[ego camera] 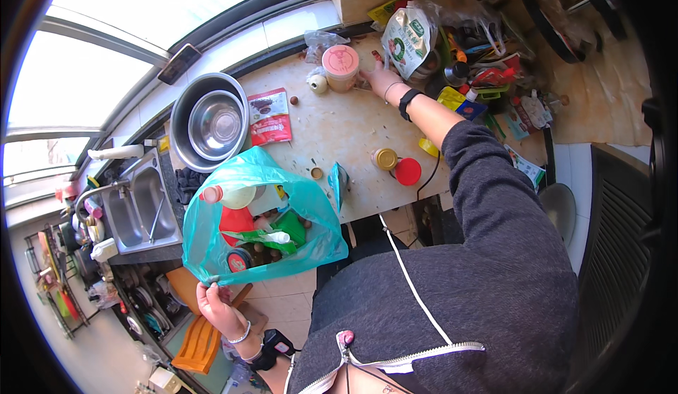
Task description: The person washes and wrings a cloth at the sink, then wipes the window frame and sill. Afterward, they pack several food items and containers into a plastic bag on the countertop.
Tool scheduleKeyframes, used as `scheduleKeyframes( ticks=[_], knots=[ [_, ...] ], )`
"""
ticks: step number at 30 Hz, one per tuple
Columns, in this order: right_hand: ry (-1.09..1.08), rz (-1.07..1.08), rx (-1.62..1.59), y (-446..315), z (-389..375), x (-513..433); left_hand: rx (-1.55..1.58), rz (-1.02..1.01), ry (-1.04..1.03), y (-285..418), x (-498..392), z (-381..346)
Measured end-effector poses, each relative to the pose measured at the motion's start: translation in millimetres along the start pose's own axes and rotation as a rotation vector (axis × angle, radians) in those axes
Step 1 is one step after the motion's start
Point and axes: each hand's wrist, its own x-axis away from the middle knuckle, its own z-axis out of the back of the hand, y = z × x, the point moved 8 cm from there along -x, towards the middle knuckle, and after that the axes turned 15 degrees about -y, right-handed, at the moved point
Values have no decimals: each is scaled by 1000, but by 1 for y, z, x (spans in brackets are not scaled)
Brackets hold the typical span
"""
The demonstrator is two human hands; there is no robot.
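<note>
My left hand point(218, 305) pinches the rim of a teal plastic bag point(318, 229). Inside the open bag lie a bottle with a pink cap point(212, 194), red and green packets, a round dark jar with a red lid point(239, 260) and several brown balls. My right hand point(382, 80) reaches to the back of the counter, between a tub with a pink lid point(340, 61) and a white-and-green food pouch point(408, 41). Its fingertips are partly hidden, and whether they grip something is unclear. A small pale round jar point(318, 83) stands left of the tub.
Nested steel bowls point(217, 123) stand by a red-and-white packet point(270, 117). A gold-lidded jar point(385, 158) and a red lid point(408, 171) are near the counter's front edge. Packets and bottles crowd the right back corner. A double steel sink point(143, 208) is at left; a phone point(180, 64) leans at the window.
</note>
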Motion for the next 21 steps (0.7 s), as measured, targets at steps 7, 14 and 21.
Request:
scheduleKeyframes(
  ticks=[7, 14, 21],
  knots=[
    [76, 182, -829, 21, 47, 58, 39, -21, -29, 2, -3, 0],
    [105, 197, -1089, 17, 82, 136, 38, -29, -138, 4, -12, 9],
    [-171, 480, -1055, -150, 142, 265, 87, -46, -286, 0, -19, 17]
  ],
)
